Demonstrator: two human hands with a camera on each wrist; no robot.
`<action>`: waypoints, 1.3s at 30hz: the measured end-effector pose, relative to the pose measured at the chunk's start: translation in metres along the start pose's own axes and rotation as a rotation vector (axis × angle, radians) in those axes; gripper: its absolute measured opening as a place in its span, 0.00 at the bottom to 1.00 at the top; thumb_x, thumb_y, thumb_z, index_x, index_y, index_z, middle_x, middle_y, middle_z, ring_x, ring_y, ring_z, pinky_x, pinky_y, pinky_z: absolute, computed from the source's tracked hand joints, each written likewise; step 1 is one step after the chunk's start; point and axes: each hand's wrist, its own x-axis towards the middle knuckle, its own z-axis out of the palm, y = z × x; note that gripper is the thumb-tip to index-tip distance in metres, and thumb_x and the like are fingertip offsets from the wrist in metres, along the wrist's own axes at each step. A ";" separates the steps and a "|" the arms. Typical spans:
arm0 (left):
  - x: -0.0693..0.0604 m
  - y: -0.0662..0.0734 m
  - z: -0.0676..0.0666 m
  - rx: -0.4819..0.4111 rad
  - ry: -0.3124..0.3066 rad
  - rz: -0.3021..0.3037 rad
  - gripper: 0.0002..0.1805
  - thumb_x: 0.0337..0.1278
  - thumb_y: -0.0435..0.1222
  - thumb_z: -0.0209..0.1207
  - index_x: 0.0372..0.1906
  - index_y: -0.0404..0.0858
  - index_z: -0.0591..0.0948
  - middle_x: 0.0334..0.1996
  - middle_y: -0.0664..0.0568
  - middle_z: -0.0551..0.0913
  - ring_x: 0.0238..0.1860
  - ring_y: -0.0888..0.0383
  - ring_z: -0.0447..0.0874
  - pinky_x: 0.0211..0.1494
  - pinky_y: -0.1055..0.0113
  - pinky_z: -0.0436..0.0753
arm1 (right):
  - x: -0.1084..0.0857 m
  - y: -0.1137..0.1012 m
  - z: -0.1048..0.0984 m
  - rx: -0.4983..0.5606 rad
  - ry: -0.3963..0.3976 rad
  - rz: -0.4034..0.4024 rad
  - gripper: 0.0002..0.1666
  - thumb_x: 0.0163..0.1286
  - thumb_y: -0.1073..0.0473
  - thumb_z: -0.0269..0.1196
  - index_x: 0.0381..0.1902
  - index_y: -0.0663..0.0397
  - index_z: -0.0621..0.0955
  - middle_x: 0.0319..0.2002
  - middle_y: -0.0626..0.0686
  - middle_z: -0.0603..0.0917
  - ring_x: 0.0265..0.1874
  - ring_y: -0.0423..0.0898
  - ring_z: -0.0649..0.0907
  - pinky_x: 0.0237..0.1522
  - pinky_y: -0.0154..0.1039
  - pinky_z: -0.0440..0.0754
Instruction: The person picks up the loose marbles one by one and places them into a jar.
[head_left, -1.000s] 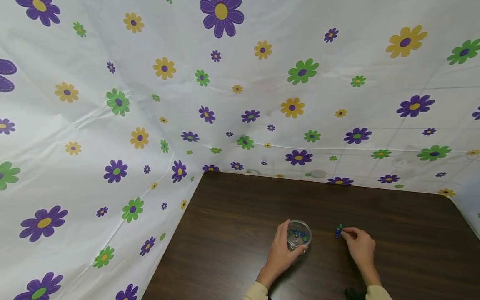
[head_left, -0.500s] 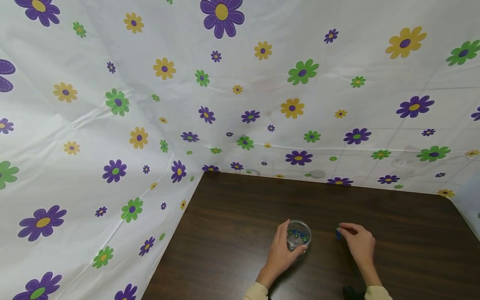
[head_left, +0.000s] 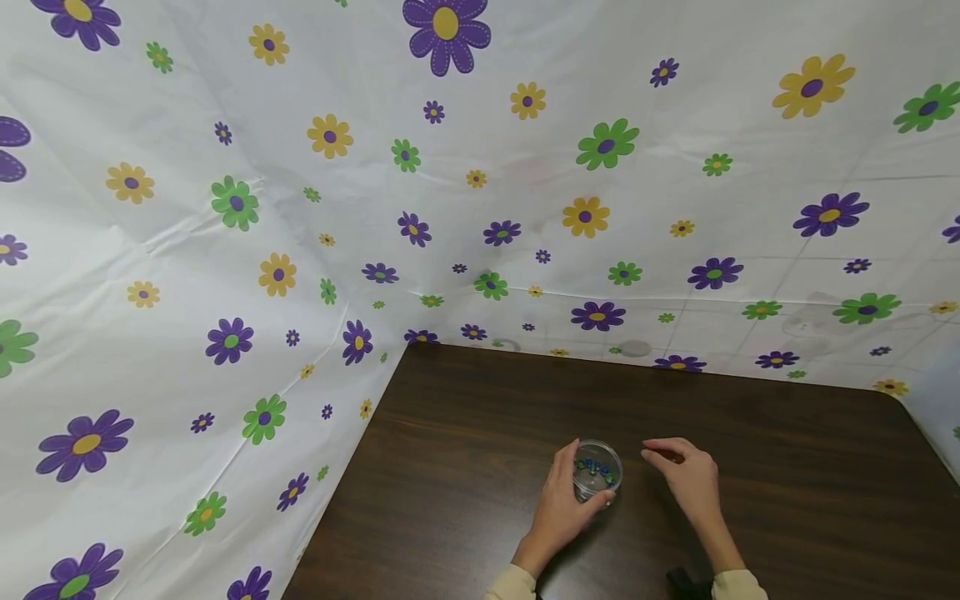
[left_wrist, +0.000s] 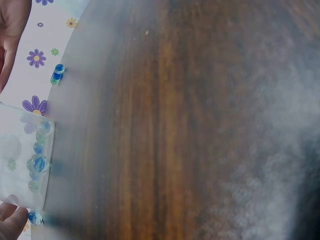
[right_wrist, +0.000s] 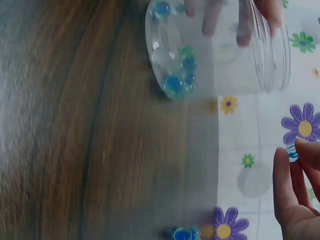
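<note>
left hand [head_left: 558, 504]: grips the clear jar [right_wrist: 227, 70]
right hand [head_left: 692, 482]: pinches a blue-striped marble [right_wrist: 293, 153], near the jar's three o'clock
marbles [right_wrist: 175, 84]: sitting inside the jar

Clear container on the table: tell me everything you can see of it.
The clear container is round and see-through, glass or plastic, I cannot tell which, with rings near its rim. It stands upright on the dark, wood-look table, with blue and green marbles on its bottom. The left hand grips its side; the right hand is apart from it.
</note>
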 end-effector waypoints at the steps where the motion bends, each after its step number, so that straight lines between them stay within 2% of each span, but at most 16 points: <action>1: 0.000 0.000 0.000 0.000 -0.001 0.000 0.48 0.63 0.57 0.67 0.80 0.44 0.59 0.71 0.51 0.69 0.67 0.52 0.75 0.64 0.51 0.79 | -0.001 -0.001 0.002 0.011 -0.011 -0.007 0.08 0.68 0.61 0.73 0.42 0.58 0.91 0.44 0.57 0.89 0.35 0.25 0.79 0.35 0.22 0.75; 11: 0.000 0.001 0.000 -0.009 -0.001 0.013 0.48 0.64 0.55 0.68 0.80 0.40 0.59 0.70 0.50 0.69 0.65 0.53 0.75 0.63 0.52 0.79 | -0.005 -0.011 0.022 0.131 -0.080 -0.090 0.06 0.64 0.67 0.74 0.39 0.61 0.90 0.40 0.55 0.89 0.38 0.28 0.83 0.40 0.22 0.79; 17: -0.001 0.001 -0.001 -0.005 -0.005 0.007 0.48 0.64 0.55 0.67 0.80 0.39 0.59 0.71 0.50 0.69 0.65 0.54 0.75 0.63 0.52 0.79 | -0.006 -0.015 0.025 0.208 -0.100 -0.122 0.05 0.63 0.69 0.73 0.38 0.61 0.90 0.39 0.56 0.88 0.38 0.30 0.84 0.41 0.23 0.81; 21: 0.000 0.001 -0.001 -0.003 -0.003 0.003 0.48 0.64 0.55 0.67 0.80 0.42 0.59 0.71 0.51 0.69 0.65 0.54 0.75 0.63 0.52 0.79 | -0.006 -0.016 0.026 0.229 -0.134 -0.136 0.05 0.64 0.68 0.73 0.38 0.60 0.90 0.39 0.55 0.88 0.38 0.32 0.85 0.42 0.24 0.81; 28: -0.001 0.000 -0.001 -0.005 -0.013 -0.001 0.48 0.65 0.56 0.66 0.80 0.40 0.59 0.71 0.50 0.69 0.65 0.53 0.75 0.62 0.52 0.79 | -0.007 -0.018 0.031 0.194 -0.133 -0.179 0.04 0.63 0.68 0.74 0.36 0.56 0.91 0.37 0.51 0.89 0.38 0.34 0.85 0.41 0.23 0.80; 35: -0.001 0.000 0.000 -0.014 -0.017 -0.007 0.48 0.65 0.56 0.66 0.81 0.46 0.57 0.72 0.50 0.69 0.65 0.52 0.76 0.62 0.52 0.80 | -0.005 -0.018 0.035 0.126 -0.109 -0.252 0.06 0.60 0.72 0.74 0.34 0.58 0.91 0.36 0.48 0.89 0.37 0.33 0.85 0.40 0.21 0.79; 39: 0.000 0.000 0.000 -0.019 -0.018 -0.006 0.48 0.65 0.56 0.66 0.81 0.47 0.57 0.72 0.50 0.68 0.65 0.51 0.76 0.62 0.52 0.79 | -0.006 -0.018 0.035 0.109 -0.115 -0.270 0.06 0.61 0.71 0.74 0.35 0.57 0.91 0.36 0.48 0.89 0.38 0.34 0.84 0.41 0.21 0.78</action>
